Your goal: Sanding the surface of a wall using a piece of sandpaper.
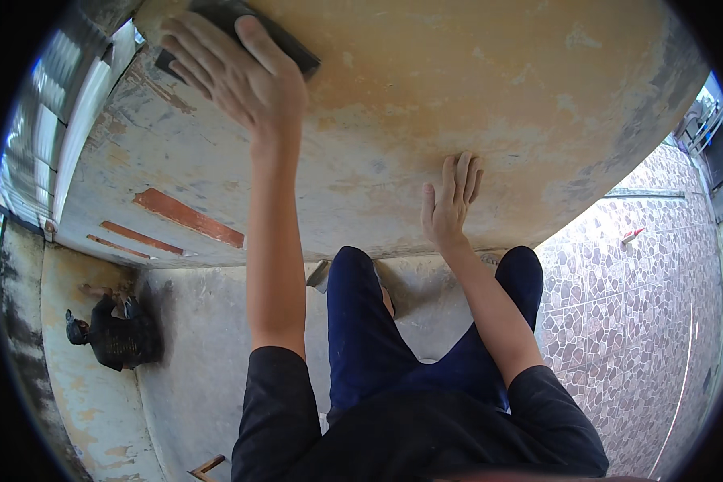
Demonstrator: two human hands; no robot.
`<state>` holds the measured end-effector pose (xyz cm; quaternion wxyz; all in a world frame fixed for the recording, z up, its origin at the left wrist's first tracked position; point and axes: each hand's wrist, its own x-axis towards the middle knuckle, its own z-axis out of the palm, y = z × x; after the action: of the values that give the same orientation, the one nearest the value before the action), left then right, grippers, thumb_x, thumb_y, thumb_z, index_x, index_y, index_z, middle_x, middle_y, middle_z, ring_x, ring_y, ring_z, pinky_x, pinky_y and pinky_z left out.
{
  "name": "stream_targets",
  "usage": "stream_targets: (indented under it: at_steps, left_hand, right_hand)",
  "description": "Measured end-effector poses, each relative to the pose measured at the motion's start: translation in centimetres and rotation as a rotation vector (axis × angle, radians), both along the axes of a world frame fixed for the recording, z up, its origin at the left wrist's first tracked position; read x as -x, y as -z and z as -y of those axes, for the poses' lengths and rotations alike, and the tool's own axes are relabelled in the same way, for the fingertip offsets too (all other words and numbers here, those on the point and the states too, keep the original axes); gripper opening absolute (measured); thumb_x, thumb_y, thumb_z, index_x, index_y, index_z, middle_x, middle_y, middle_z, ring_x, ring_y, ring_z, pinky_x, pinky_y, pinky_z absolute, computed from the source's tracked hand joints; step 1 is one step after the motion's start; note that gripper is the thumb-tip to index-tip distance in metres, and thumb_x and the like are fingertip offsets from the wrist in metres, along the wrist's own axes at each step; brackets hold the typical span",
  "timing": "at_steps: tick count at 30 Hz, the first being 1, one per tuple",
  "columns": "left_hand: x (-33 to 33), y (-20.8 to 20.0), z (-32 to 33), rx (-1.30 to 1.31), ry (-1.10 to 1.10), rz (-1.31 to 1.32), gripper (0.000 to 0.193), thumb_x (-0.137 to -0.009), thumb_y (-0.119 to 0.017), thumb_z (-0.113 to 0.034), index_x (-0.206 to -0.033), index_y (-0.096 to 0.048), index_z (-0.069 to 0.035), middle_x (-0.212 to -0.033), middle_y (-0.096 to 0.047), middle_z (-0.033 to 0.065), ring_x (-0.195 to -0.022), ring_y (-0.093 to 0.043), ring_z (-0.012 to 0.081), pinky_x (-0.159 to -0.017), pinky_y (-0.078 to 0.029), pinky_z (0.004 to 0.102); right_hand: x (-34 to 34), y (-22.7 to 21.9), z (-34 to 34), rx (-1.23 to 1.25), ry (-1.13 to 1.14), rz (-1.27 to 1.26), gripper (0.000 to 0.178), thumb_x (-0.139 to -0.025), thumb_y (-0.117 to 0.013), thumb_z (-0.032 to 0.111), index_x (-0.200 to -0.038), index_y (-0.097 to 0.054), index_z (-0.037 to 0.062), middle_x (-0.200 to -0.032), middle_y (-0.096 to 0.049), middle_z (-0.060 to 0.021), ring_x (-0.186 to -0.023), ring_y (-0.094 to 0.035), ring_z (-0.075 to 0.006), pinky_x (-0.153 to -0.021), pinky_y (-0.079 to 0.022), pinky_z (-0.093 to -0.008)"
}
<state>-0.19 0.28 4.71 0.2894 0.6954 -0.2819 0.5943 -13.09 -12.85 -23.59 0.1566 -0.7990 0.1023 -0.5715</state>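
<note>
My left hand is raised at the upper left, pressing a dark sheet of sandpaper against the wall. Its fingers and thumb lie over the sheet and are slightly blurred. Lower down and to the right, my right hand rests on the same wall, palm towards it, with straight fingers and the thumb apart. It holds nothing. Patches of worn yellowish paint and grey show across the wall's surface.
Red-brown slots cut the wall at left. A person in dark clothes works by another wall at far left. Stone-patterned floor lies right, with a small red-tipped object. A wooden piece is at the bottom left.
</note>
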Motion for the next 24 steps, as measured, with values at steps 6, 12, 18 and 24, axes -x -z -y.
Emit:
stream_targets:
  at_steps: [6, 12, 18, 24]
  left_hand:
    - [2.6, 12.3, 4.2, -0.080, -0.005, -0.095, 0.073, -0.108, -0.037, -0.047, -0.155, -0.037, 0.009, -0.165, -0.028, 0.0299, -0.157, -0.018, 0.0447, -0.127, -0.010, 0.0568]
    - [2.1, 19.9, 3.2, -0.473, -0.036, 0.123, 0.069, -0.103, -0.054, -0.044, -0.149, -0.048, 0.007, -0.165, -0.034, 0.0235, -0.157, -0.021, 0.0410, -0.126, -0.013, 0.0590]
    - [0.5, 4.9, 0.1, -0.043, -0.024, -0.087, 0.078, -0.110, -0.035, -0.049, -0.160, -0.022, 0.010, -0.167, -0.018, 0.0329, -0.157, -0.014, 0.0462, -0.127, -0.012, 0.0556]
    - [2.4, 17.5, 3.9, -0.219, -0.066, -0.062, 0.069, -0.106, -0.046, -0.045, -0.152, -0.041, 0.006, -0.165, -0.028, 0.0261, -0.156, -0.020, 0.0430, -0.126, -0.013, 0.0571]
  right_hand:
    - [1.0, -1.1, -0.9, -0.071, -0.063, -0.022, 0.059, -0.107, -0.050, 0.029, -0.155, -0.040, -0.0044, -0.166, -0.029, -0.0275, -0.156, -0.019, -0.0480, -0.124, -0.014, -0.0611]
    - [1.3, -0.5, -0.7, -0.070, -0.108, -0.059, 0.056, -0.109, -0.045, 0.025, -0.155, -0.037, -0.0054, -0.165, -0.026, -0.0308, -0.156, -0.017, -0.0491, -0.125, -0.011, -0.0609]
    - [0.8, -0.8, -0.5, -0.059, -0.057, 0.008, 0.057, -0.106, -0.051, 0.022, -0.156, -0.039, -0.0040, -0.166, -0.028, -0.0270, -0.157, -0.017, -0.0458, -0.125, -0.012, -0.0604]
    - [1.0, -1.5, -0.8, -0.097, -0.125, 0.027, 0.058, -0.109, -0.044, 0.029, -0.156, -0.036, -0.0050, -0.165, -0.030, -0.0269, -0.156, -0.019, -0.0458, -0.125, -0.013, -0.0593]
